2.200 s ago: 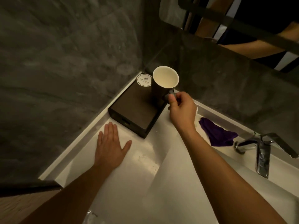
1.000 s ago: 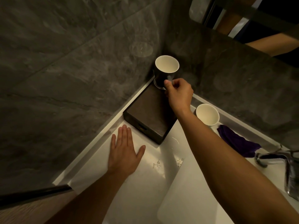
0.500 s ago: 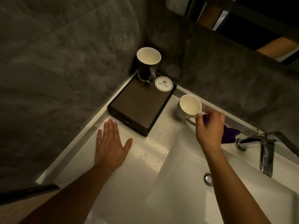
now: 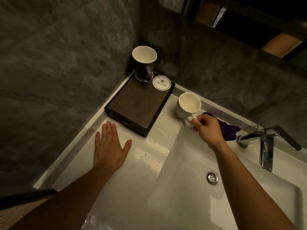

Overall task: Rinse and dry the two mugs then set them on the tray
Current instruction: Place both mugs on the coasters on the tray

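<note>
So the dark mug (image 4: 143,63) is parked upright on its round paper coaster (image 4: 139,77) at the far corner of the tray (image 4: 137,105). A second ago my right hand (image 4: 208,130) was still up there on its handle; now it's come back and is pinching the handle of the white mug (image 4: 187,106), which sits upright on the counter (image 4: 136,166) just right of the tray, not on it yet. My left hand (image 4: 109,146) hasn't budged, flat on the counter with fingers spread, holding nothing.

Both mugs are glossy ceramic with creamy insides, slightly flared at the rim. The tray is a dark wood-grain box, rectangular, with a slot handle cut in the near end, and a second scalloped coaster (image 4: 161,83) with a printed logo lies bare next to the dark mug. A crumpled purple cloth (image 4: 227,130) is behind my right hand, near the chrome faucet (image 4: 265,146). White smooth basin (image 4: 232,205), some water droplets on the counter, grey marbled stone walls (image 4: 58,63).
</note>
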A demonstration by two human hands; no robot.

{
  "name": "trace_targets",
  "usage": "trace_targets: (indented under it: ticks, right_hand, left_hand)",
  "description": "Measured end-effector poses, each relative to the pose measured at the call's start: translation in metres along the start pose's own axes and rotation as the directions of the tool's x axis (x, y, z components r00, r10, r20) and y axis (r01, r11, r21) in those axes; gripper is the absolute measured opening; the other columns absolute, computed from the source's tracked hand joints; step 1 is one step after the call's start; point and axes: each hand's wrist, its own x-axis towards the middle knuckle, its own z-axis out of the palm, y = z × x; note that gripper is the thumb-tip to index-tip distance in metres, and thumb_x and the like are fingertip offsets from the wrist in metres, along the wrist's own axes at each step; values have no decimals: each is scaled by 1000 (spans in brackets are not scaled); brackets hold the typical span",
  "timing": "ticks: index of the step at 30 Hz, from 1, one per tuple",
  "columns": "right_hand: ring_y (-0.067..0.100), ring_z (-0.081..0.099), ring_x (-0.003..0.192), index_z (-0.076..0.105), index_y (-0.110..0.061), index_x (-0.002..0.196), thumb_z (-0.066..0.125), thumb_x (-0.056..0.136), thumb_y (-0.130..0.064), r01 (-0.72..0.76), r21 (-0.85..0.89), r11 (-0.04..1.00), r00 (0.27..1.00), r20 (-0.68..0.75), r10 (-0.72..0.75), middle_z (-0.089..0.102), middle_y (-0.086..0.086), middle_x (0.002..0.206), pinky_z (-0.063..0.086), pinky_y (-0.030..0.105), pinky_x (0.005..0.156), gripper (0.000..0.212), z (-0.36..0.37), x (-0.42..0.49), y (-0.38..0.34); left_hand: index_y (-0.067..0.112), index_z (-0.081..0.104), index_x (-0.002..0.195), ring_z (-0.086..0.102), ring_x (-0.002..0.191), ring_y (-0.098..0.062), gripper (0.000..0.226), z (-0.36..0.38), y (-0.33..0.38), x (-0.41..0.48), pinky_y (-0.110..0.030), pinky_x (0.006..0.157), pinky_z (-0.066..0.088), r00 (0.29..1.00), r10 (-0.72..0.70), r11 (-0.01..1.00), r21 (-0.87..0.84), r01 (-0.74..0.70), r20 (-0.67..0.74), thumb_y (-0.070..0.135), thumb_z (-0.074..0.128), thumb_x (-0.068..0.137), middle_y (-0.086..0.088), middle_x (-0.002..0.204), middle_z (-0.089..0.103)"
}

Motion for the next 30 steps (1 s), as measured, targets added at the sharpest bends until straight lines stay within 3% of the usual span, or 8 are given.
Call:
trace_targets:
  ticks: [7,10,18,27,30]
  right_hand:
    - [29,69,88,68,-20,87,65,100,-24,13,77,997,995,-101,-5,70,8,90,58,56,88,13,7,-17,-12]
    - [26,69,89,65,-31,85,65,99,-25,57,112,992,986,-162,-38,71,5,92,59,54,86,15,7,-28,-30]
    - [24,67,85,58,-37,78,64,100,-25,214,115,970,944,-280,-175,69,9,93,58,42,75,26,23,-17,-104]
    - [23,66,84,66,-19,86,63,101,-26,149,155,977,954,-283,-101,69,9,96,54,36,73,17,62,25,-134]
    - [26,65,83,69,-12,88,64,100,-27,151,151,977,952,-287,-102,69,12,94,53,40,74,20,67,32,-136]
  left_hand:
    - [11,-5,164,-5,160,-25,100,0,0,-1,-49,130,5,1000,2,1000,-7,-2,-13,79,3,91,-11,174,-2]
    - [11,-5,164,-5,160,-25,100,1,0,-1,-49,130,6,1000,1,1000,-8,-1,-13,79,5,92,-11,174,-2]
    - [11,-5,164,-6,160,-25,99,0,0,-1,-49,129,5,1000,9,1000,-19,-9,-13,79,8,92,-12,174,-3]
    - [10,-5,164,-8,160,-24,98,-5,1,-3,-49,130,4,1000,15,1000,-18,-16,-15,77,9,93,-12,174,-4]
    - [10,-4,164,-8,160,-24,97,-4,0,-3,-49,130,4,1000,18,1000,-20,-19,-20,76,10,94,-12,174,-3]
